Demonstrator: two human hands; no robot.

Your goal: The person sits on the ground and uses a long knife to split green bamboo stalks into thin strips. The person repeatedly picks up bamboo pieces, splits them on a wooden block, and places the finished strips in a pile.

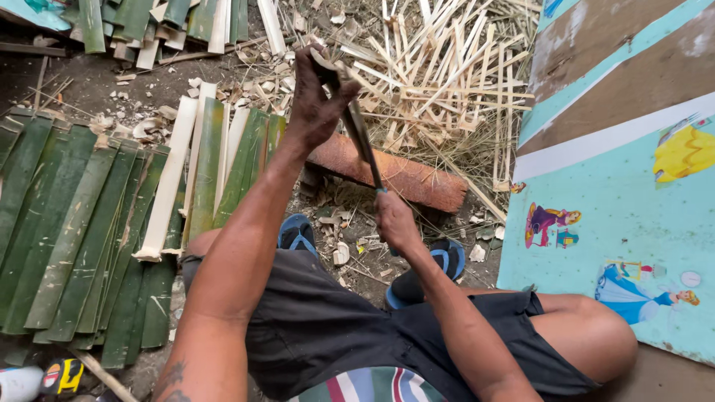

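Left hand (316,104) closed on the top of a bamboo strip (350,112) standing over the rusty block (402,175), my right hand (395,219) grips the knife (365,145) splitting it; many thin splints (439,74) are done, green slats (82,231) remain.

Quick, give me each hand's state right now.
Left hand: closed around the top end of a bamboo strip.
Right hand: closed on the handle of a blade set against that strip.

Knife handle (389,202) inside right grip (395,222)
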